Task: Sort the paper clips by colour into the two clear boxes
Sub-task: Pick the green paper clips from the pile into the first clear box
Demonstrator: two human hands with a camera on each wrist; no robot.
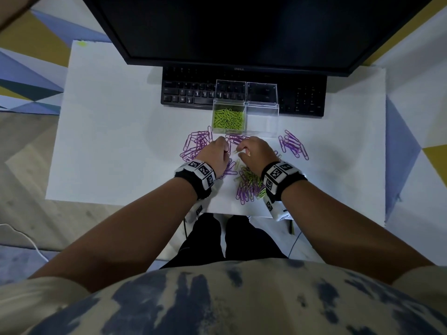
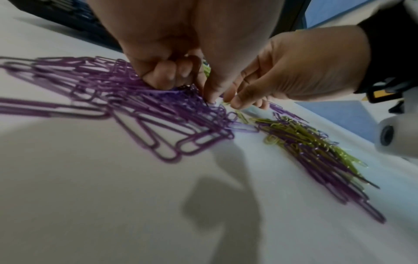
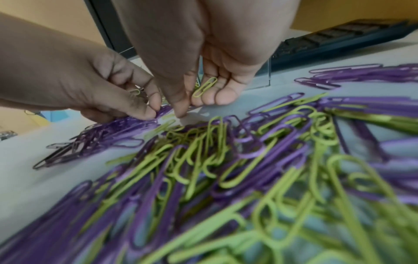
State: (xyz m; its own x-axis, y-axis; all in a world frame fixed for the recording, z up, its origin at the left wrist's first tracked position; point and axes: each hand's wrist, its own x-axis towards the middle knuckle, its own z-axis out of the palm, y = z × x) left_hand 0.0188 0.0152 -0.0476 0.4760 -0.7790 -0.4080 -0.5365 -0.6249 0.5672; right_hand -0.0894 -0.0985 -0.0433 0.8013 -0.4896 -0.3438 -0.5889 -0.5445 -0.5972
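My right hand [image 3: 203, 59] is curled over the white table [image 1: 108, 131], a green paper clip [image 3: 204, 87] lying against its bent fingers while thumb and forefinger reach down to the clips. My left hand [image 1: 216, 153], fingers curled, pinches at the purple clips [image 2: 140, 100], with a green clip [image 3: 135, 92] tucked inside it. The left clear box [image 1: 228, 117] holds green clips; the right clear box [image 1: 262, 119] beside it holds none, and a mixed pile [image 1: 250, 183] lies near my right wrist.

Nearest paper clips [image 3: 248, 223] are blurred; the monitor [image 1: 242, 27] is cut off above.
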